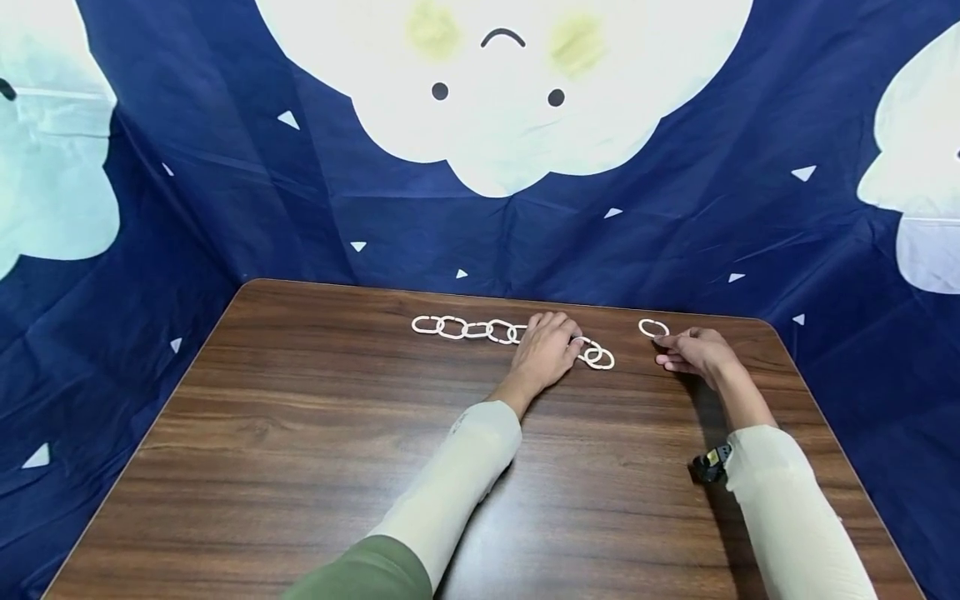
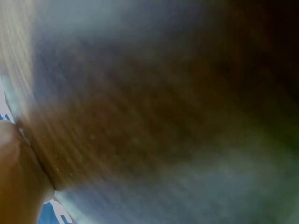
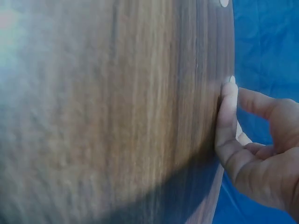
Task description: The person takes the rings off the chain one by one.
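A chain of white oval plastic links (image 1: 452, 327) lies along the far part of the brown table. My left hand (image 1: 547, 346) rests over its middle, covering some links. The thumb side sits right at a link, and I cannot tell whether the fingers grip it. Two joined end links (image 1: 599, 357) show to the right of that hand. Farther right, my right hand (image 1: 697, 350) pinches a single white link (image 1: 654, 327) between thumb and finger, apart from the chain. In the right wrist view a sliver of white link (image 3: 232, 80) shows at the fingertips.
The wooden table (image 1: 300, 433) ends close behind the chain, at a dark blue cloth backdrop (image 1: 225, 167) with white clouds and small triangles. A small black device (image 1: 710, 464) is at the right sleeve's cuff. Both forearms reach across the table.
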`<act>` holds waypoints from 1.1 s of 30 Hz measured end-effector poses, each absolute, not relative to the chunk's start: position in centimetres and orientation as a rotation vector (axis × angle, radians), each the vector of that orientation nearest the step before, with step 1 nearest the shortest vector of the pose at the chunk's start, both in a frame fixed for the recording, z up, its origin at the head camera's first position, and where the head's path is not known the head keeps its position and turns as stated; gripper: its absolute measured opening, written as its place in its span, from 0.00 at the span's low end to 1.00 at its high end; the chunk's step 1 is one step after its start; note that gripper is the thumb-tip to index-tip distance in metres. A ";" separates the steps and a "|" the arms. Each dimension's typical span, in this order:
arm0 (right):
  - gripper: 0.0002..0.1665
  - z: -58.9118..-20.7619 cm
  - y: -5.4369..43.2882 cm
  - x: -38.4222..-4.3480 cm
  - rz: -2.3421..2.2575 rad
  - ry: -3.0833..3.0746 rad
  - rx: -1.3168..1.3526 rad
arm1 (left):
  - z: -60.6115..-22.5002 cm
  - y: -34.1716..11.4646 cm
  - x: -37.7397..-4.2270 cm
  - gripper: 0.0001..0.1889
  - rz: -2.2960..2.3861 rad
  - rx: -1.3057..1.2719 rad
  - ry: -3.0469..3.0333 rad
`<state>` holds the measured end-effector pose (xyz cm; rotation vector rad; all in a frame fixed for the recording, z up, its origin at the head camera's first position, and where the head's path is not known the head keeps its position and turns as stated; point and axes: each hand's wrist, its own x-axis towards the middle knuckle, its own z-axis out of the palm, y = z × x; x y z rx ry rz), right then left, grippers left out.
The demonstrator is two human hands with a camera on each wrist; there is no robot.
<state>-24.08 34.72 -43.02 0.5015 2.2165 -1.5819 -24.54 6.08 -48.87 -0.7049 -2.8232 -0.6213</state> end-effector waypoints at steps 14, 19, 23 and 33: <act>0.19 -43.4 28.9 -22.7 -1.214 2.565 0.074 | -49.1 5.5 -24.7 0.10 -0.676 -0.730 -2.814; 0.24 -43.3 27.5 -22.9 -1.245 2.522 0.011 | -49.0 5.5 -24.6 0.09 -0.682 -0.731 -2.814; 0.23 -43.3 27.1 -23.1 -1.249 2.510 -0.028 | -48.9 5.8 -24.5 0.09 -0.679 -0.738 -2.793; 0.16 -43.6 26.1 -22.9 -1.153 2.614 -0.130 | -48.6 5.9 -24.2 0.08 -0.763 -0.709 -2.749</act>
